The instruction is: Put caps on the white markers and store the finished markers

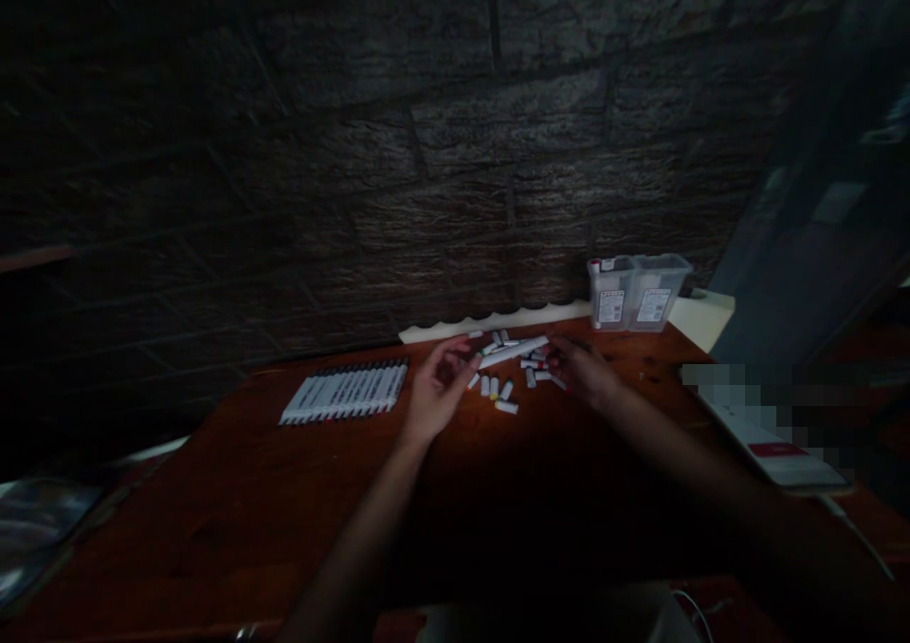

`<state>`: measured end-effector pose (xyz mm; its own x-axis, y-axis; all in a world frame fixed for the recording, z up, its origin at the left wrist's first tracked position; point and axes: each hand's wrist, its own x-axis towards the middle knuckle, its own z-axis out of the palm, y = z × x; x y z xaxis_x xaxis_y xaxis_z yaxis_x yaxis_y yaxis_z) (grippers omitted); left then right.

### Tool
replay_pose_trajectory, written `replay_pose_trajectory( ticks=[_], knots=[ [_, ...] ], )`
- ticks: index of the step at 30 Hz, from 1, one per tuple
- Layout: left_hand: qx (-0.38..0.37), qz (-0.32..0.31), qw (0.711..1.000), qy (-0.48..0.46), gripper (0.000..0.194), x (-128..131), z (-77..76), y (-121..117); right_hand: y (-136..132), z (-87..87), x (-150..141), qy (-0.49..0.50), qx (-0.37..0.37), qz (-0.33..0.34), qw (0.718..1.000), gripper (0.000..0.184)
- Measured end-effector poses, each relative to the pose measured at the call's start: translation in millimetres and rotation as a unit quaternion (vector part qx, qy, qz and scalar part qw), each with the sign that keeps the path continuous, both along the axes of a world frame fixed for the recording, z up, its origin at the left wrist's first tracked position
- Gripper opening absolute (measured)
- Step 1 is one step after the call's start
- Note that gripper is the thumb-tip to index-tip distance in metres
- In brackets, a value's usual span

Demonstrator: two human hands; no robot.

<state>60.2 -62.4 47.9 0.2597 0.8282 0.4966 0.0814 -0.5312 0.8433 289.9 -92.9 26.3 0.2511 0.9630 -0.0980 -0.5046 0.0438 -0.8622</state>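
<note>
My left hand [435, 392] is closed on the left end of a white marker [516, 352], which slants up to the right above the table. At the marker's right end, my right hand [584, 370] has its fingers curled; dim light hides what, if anything, they pinch. Beneath and between both hands lie several loose white marker caps [507, 406], with coloured ends in yellow, green, red and orange. Left of my left hand, a neat row of white markers [345, 392] with dark ends lies side by side.
Two clear plastic boxes [661, 292] with labels stand at the back right, one with a marker upright inside. A pale wavy-edged strip [498, 321] runs along the stone wall [455, 169]. A white device with a cable [789, 453] lies on the wooden table's [234, 491] right side.
</note>
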Motion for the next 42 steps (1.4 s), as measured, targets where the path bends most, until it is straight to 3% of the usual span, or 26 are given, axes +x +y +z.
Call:
replay_pose_trajectory(
  ticks=[8, 15, 19, 22, 24, 26, 30, 32, 35, 37, 39, 42],
  knots=[
    [-0.143, -0.159, 0.974, -0.072, 0.034, 0, 4.9, -11, 0, -4.1, -2, 0.072, -0.024, 0.126, 0.989, 0.011],
    [-0.199, -0.188, 0.953, -0.132, 0.031, 0, -1.7, -10, -2, -4.6, -5, 0.078, -0.033, 0.143, 0.986, 0.009],
    [-0.185, -0.179, 0.958, -0.125, 0.035, -1, 0.1, -7, 1, 6.4, 5, 0.086, -0.022, 0.083, 0.993, 0.013],
    [-0.18, -0.117, 0.97, -0.111, 0.037, 0, 2.5, -2, 2, 25.2, 29, 0.031, 0.067, -0.083, 0.994, 0.022],
    [-0.184, -0.075, 0.974, -0.106, 0.037, 0, 1.5, 2, 0, 38.2, 50, -0.054, 0.149, -0.226, 0.961, 0.028],
    [-0.184, -0.055, 0.976, -0.102, 0.036, -1, -1.2, 5, -5, 47.9, 71, -0.145, 0.195, -0.337, 0.909, 0.033],
    [-0.178, -0.03, 0.98, -0.079, 0.036, -2, -5.7, 10, -14, 57.8, 115, -0.262, 0.164, -0.442, 0.842, 0.044],
    [-0.175, -0.024, 0.982, -0.071, 0.038, -3, -5.4, 11, -14, 64.6, 136, -0.349, 0.128, -0.444, 0.816, 0.048],
    [-0.184, -0.017, 0.98, -0.071, 0.042, -3, -3.2, 11, -10, 84.8, 158, -0.512, 0.054, -0.39, 0.764, 0.047],
    [-0.193, -0.014, 0.978, -0.077, 0.046, -3, -2.4, 11, -2, 102.2, 164, -0.633, -0.018, -0.333, 0.699, 0.044],
    [-0.197, -0.013, 0.977, -0.082, 0.048, -3, -2.6, 12, 9, 117.7, 162, -0.742, -0.088, -0.256, 0.613, 0.042],
    [-0.196, -0.012, 0.976, -0.093, 0.048, -3, -3.3, 13, 32, 131.4, 153, -0.788, -0.111, -0.195, 0.573, 0.034]
  ],
)
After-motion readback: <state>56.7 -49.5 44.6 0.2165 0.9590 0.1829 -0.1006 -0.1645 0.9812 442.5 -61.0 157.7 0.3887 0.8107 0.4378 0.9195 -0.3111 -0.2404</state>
